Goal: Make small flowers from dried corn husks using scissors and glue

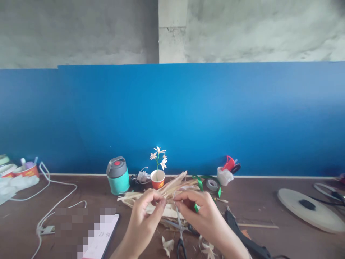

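The left hand (144, 216) is curled shut on a bundle of pale dried husk strips (168, 189), whose long axis runs from about eight o'clock to two o'clock. The right hand (201, 212) pinches narrowly just beside it, though what it grips is too fine to tell. A scrap of green ribbon (197, 207) sits at its fingers. Black-handled steel scissors (180, 230) lie at six o'clock, between the wrists.
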The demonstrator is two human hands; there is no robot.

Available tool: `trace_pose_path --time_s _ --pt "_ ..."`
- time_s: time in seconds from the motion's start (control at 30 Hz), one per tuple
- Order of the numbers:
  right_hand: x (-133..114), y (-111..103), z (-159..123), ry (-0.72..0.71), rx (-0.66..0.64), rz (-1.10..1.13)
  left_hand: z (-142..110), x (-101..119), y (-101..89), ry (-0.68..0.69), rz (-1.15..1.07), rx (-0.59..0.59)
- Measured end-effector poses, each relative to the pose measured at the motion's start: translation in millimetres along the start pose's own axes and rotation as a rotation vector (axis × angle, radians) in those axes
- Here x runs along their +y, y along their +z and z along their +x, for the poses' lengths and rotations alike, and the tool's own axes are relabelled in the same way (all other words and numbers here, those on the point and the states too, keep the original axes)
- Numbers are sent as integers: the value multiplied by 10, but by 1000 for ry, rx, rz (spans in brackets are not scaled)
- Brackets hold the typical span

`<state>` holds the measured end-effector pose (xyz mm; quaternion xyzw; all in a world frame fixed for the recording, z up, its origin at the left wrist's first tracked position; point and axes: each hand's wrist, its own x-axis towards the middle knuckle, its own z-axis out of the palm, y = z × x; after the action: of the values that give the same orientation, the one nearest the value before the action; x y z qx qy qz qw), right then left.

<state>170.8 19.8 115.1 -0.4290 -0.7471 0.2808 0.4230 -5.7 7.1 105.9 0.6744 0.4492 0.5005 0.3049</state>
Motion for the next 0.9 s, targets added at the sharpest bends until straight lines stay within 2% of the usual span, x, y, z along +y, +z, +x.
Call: trace_pose_path --time_s 0.4,0.47,0.57,0.7,0.77,0.9 --pt "-5 10 7 -18 21 -32 -3 -35 5 58 32 20" --pt "-15 20 17 1 19 -20 -8 -29 13 114 90 66" --pt "-40 43 31 44 15 12 -19 -33 27 289 245 157" --pt "-58 76 37 51 -22 71 -21 -69 45 501 463 125" --pt "-57 80 36 49 -54 78 -14 -88 50 534 513 134" --pt "-52 53 25 44 -107 49 -2 -96 45 514 523 153"
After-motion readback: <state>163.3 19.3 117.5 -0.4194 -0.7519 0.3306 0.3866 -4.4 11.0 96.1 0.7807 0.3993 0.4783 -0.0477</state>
